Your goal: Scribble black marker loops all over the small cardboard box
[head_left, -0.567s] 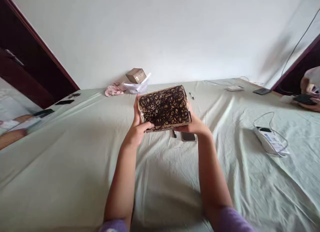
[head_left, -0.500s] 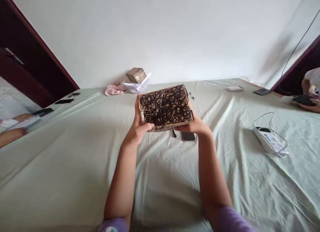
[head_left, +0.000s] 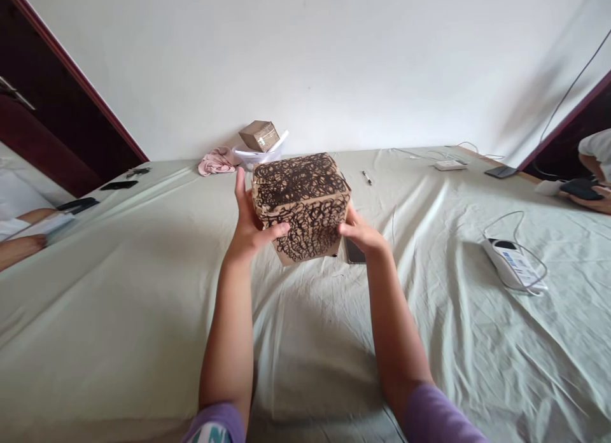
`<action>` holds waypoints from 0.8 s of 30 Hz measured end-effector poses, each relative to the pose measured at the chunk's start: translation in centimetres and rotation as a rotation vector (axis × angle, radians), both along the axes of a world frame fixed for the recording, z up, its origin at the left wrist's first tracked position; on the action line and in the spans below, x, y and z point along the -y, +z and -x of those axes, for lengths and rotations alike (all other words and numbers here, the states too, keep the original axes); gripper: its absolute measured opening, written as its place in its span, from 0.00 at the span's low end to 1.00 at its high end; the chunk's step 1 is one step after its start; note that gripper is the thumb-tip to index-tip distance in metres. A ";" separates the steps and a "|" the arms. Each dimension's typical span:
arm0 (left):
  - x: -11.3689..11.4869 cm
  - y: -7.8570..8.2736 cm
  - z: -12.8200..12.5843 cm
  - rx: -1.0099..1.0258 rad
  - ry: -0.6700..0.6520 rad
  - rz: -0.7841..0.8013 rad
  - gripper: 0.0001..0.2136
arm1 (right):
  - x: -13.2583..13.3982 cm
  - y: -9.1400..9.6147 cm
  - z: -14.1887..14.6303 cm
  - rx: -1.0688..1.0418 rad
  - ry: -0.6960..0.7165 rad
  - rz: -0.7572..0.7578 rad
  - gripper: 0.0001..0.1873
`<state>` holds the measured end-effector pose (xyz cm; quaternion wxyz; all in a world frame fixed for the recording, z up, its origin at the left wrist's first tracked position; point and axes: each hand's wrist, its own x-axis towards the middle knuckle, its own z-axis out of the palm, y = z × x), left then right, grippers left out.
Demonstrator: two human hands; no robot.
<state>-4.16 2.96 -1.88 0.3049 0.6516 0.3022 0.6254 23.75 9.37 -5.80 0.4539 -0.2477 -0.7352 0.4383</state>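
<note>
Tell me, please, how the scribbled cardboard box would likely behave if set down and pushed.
The scribbled cardboard box is probably fairly stiff, as its faces look flat between the left hand and the right hand. With those flat faces, it would likely slide rather than roll. Its weight is uncertain, since its inside is hidden.

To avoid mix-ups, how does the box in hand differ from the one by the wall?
The held box bears black scribbles; the far box looks plain brown. The left hand and right hand grip the held box; the far box sits on a pale container. Both look like cardboard.
</note>
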 end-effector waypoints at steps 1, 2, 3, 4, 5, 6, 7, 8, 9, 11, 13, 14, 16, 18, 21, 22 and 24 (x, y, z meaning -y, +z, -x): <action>-0.3 -0.2 0.3 0.019 0.044 -0.002 0.69 | -0.6 -0.9 0.2 -0.014 -0.035 0.084 0.55; -0.6 -0.4 0.7 0.037 0.090 -0.002 0.69 | -1.3 -1.9 0.6 0.000 -0.114 0.170 0.50; -0.9 -0.6 1.0 0.055 0.138 -0.002 0.68 | -1.9 -3.0 1.0 0.056 -0.242 0.241 0.46; -1.2 -0.8 1.3 0.070 0.180 0.003 0.69 | -2.3 -4.1 1.5 0.161 -0.411 0.283 0.44; -1.4 -1.0 1.6 0.083 0.211 0.014 0.69 | -2.7 -5.1 2.1 0.311 -0.581 0.298 0.41; -1.7 -1.2 1.9 0.095 0.233 0.028 0.69 | -2.8 -6.1 2.8 0.460 -0.697 0.295 0.38; -1.9 -1.4 2.1 0.105 0.247 0.043 0.70 | -2.9 -7.0 3.4 0.534 -0.759 0.301 0.36; -2.1 -1.6 2.3 0.114 0.253 0.055 0.71 | -2.8 -7.7 4.0 0.595 -0.795 0.300 0.33; -2.3 -1.8 2.5 0.121 0.255 0.063 0.72 | -2.7 -8.3 4.5 0.621 -0.804 0.304 0.31; -2.5 -2.1 2.8 0.130 0.253 0.066 0.72 | -2.6 -8.8 5.0 0.631 -0.803 0.316 0.28; -2.6 -2.4 3.1 0.132 0.244 0.059 0.71 | -2.9 -8.8 4.9 0.617 -0.789 0.330 0.25; -2.6 -2.4 3.2 0.134 0.238 0.054 0.70 | -3.1 -8.7 4.6 0.597 -0.774 0.340 0.23; -2.7 -2.5 3.3 0.138 0.228 0.047 0.68 | -3.8 -8.4 4.0 0.546 -0.732 0.361 0.19; -2.7 -2.6 3.4 0.138 0.226 0.045 0.67 | -4.3 -8.1 3.5 0.495 -0.685 0.383 0.18; -2.9 -2.7 3.4 0.124 0.228 0.057 0.67 | -4.7 -8.0 3.2 0.453 -0.639 0.406 0.16; -3.0 -2.8 3.4 0.120 0.226 0.064 0.67 | -4.6 -8.0 3.2 0.448 -0.634 0.409 0.16; -3.3 -3.0 3.5 0.115 0.220 0.087 0.68 | -4.5 -8.1 3.2 0.453 -0.634 0.409 0.15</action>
